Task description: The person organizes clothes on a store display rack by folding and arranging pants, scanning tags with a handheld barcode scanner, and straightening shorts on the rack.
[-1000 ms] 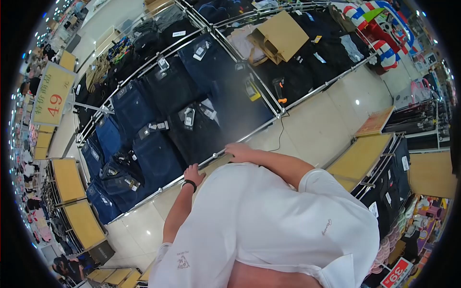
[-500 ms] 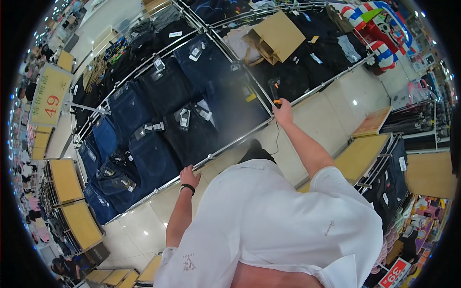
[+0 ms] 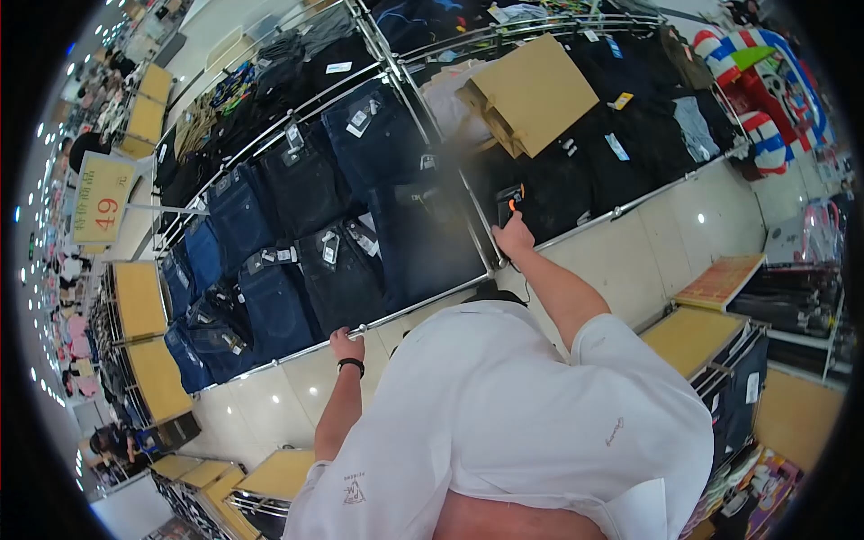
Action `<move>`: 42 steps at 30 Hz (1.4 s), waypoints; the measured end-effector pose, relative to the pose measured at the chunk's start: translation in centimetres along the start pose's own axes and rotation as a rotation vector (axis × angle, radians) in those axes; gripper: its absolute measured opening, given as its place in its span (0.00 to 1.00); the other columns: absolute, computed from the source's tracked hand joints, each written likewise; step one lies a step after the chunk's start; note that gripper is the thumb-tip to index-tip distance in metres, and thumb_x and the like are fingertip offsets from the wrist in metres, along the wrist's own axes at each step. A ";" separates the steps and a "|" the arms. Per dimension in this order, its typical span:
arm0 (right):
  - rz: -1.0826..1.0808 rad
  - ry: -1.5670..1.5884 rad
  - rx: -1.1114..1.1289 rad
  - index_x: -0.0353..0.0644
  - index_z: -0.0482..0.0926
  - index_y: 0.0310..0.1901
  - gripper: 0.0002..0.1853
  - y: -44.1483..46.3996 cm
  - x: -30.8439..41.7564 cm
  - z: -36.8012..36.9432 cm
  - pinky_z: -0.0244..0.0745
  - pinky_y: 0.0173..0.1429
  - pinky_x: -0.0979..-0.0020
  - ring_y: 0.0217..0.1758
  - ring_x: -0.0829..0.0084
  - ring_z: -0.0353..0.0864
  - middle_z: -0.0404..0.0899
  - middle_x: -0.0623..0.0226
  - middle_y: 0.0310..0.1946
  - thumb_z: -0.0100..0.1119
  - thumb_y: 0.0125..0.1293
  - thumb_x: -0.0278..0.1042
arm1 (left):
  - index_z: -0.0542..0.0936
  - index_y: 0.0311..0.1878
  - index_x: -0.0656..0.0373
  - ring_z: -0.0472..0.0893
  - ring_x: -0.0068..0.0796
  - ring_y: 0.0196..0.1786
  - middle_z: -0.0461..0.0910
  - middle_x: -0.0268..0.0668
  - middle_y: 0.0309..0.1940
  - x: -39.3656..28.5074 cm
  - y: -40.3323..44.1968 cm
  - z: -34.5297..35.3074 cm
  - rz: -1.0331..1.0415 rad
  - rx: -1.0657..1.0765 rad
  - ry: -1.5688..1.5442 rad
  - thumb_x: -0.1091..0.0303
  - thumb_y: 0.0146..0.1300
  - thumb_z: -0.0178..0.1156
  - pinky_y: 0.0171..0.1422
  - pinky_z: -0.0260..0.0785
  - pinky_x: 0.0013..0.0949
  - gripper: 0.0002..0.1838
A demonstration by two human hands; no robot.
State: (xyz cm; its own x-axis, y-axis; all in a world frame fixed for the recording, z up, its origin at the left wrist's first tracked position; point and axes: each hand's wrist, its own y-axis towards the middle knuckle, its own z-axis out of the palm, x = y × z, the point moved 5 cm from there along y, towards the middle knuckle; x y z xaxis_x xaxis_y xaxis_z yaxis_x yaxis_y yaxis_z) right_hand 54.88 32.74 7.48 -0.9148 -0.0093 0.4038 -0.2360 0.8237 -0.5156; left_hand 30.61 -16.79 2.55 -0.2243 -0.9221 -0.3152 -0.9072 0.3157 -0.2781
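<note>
My left hand, with a black band at its wrist, is closed on the front metal rail of a display bin. Behind that rail lie folded dark jeans with paper tags. My right hand grips a black-and-orange handheld device, which looks like a barcode scanner with a thin dark cord. The device is over the front left corner of the neighbouring bin, close to black folded clothes. A grey blur hides part of the jeans near the bins' divider.
An open cardboard box sits on the clothes in the right bin. A yellow price sign stands at the left. Wooden-topped racks are at the right, and a red, white and blue inflatable is at the far right.
The view has shifted, so the bins appear moved. My right hand has moved left with the device, towards the bins' divider. My left hand has stayed at the rail.
</note>
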 end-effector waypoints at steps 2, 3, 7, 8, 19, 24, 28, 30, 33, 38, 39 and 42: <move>-0.023 -0.008 0.024 0.36 0.63 0.60 0.34 0.9 0.1 -0.1 0.77 0.58 0.56 0.54 0.51 0.83 0.82 0.49 0.49 0.65 0.59 0.49 | 0.77 0.54 0.60 0.68 0.52 0.65 0.71 0.49 0.58 -1.6 -0.7 0.3 -0.044 0.006 -0.043 0.68 0.48 0.68 0.70 0.62 0.47 0.26; -0.005 0.024 0.028 0.36 0.63 0.60 0.35 1.4 -0.1 -0.2 0.76 0.58 0.56 0.55 0.51 0.82 0.82 0.48 0.49 0.65 0.59 0.48 | 0.77 0.54 0.61 0.68 0.52 0.65 0.70 0.50 0.58 -2.5 -1.3 0.5 -0.012 -0.003 -0.075 0.68 0.48 0.68 0.71 0.61 0.47 0.26; 0.041 0.161 0.012 0.35 0.62 0.62 0.38 2.7 -0.4 -1.1 0.74 0.61 0.55 0.58 0.50 0.80 0.80 0.46 0.52 0.66 0.56 0.46 | 0.76 0.53 0.62 0.68 0.53 0.64 0.70 0.52 0.58 -5.0 -2.8 0.8 0.032 -0.033 -0.052 0.68 0.47 0.68 0.71 0.61 0.47 0.27; 0.067 0.198 0.045 0.35 0.61 0.66 0.41 2.7 -0.3 -1.9 0.72 0.64 0.54 0.62 0.50 0.77 0.78 0.45 0.55 0.66 0.54 0.45 | 0.76 0.54 0.63 0.68 0.53 0.64 0.70 0.52 0.59 -5.1 -2.8 1.1 0.001 -0.054 -0.049 0.68 0.47 0.67 0.70 0.61 0.48 0.27; -0.085 0.834 0.396 0.38 0.62 0.71 0.39 -0.1 -1.8 -6.9 0.67 0.26 0.75 0.23 0.80 0.71 0.72 0.71 0.25 0.65 0.56 0.28 | 0.76 0.54 0.62 0.74 0.50 0.60 0.72 0.49 0.58 -10.4 -1.3 -0.2 0.150 -0.247 -0.093 0.66 0.51 0.68 0.65 0.68 0.45 0.26; -0.166 0.909 0.532 0.35 0.61 0.71 0.39 -4.7 -1.8 -7.1 0.69 0.30 0.73 0.27 0.79 0.72 0.73 0.69 0.28 0.62 0.56 0.24 | 0.76 0.55 0.61 0.75 0.51 0.60 0.74 0.48 0.56 -13.5 -0.3 0.6 0.149 -0.138 -0.236 0.62 0.56 0.68 0.65 0.68 0.45 0.25; -0.121 0.863 0.540 0.35 0.63 0.69 0.36 -7.5 -1.5 -5.8 0.69 0.29 0.73 0.26 0.79 0.72 0.74 0.69 0.30 0.61 0.56 0.24 | 0.74 0.60 0.65 0.77 0.50 0.59 0.77 0.52 0.56 -14.5 1.6 2.1 0.135 0.026 -0.318 0.54 0.62 0.66 0.64 0.69 0.44 0.30; -0.121 0.853 0.558 0.35 0.64 0.68 0.35 -8.2 -1.7 -4.6 0.69 0.29 0.73 0.26 0.79 0.72 0.74 0.70 0.31 0.61 0.56 0.24 | 0.73 0.62 0.66 0.78 0.49 0.58 0.78 0.52 0.55 -15.2 2.8 2.8 0.126 0.095 -0.348 0.52 0.63 0.65 0.64 0.70 0.43 0.32; -0.126 0.838 0.571 0.36 0.66 0.64 0.31 -9.5 -1.5 -3.4 0.69 0.29 0.73 0.26 0.80 0.72 0.74 0.71 0.31 0.61 0.56 0.24 | 0.73 0.62 0.68 0.79 0.51 0.58 0.80 0.54 0.54 -16.1 4.3 4.2 0.062 0.246 -0.342 0.51 0.63 0.65 0.63 0.71 0.44 0.33; -0.135 0.793 0.540 0.36 0.66 0.66 0.32 -11.9 -1.7 -2.7 0.66 0.27 0.74 0.25 0.80 0.71 0.72 0.71 0.29 0.60 0.57 0.24 | 0.80 0.53 0.66 0.80 0.53 0.56 0.81 0.54 0.50 -15.3 6.5 7.0 0.108 0.285 -0.189 0.54 0.61 0.65 0.61 0.72 0.46 0.25; -0.142 0.786 0.527 0.36 0.65 0.66 0.33 -12.2 -1.9 -2.6 0.66 0.27 0.74 0.24 0.80 0.70 0.72 0.71 0.28 0.60 0.57 0.24 | 0.81 0.50 0.67 0.81 0.54 0.54 0.83 0.55 0.48 -15.0 6.9 7.8 0.134 0.287 -0.153 0.54 0.60 0.66 0.59 0.73 0.46 0.24; -0.133 0.768 0.528 0.35 0.61 0.71 0.37 -12.8 -2.6 -2.4 0.65 0.26 0.74 0.23 0.80 0.69 0.70 0.73 0.24 0.60 0.57 0.24 | 0.82 0.46 0.66 0.81 0.55 0.52 0.83 0.55 0.45 -15.0 7.0 8.2 0.189 0.322 -0.118 0.54 0.60 0.66 0.57 0.73 0.47 0.23</move>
State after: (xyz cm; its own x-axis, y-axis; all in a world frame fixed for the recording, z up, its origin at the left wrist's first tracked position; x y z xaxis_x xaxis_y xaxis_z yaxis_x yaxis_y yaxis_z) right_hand 61.05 23.59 14.81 -0.4475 0.4468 0.7747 -0.6131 0.4774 -0.6294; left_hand 30.55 1.07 -2.08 -0.3174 -0.8151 -0.4846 -0.6915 0.5486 -0.4699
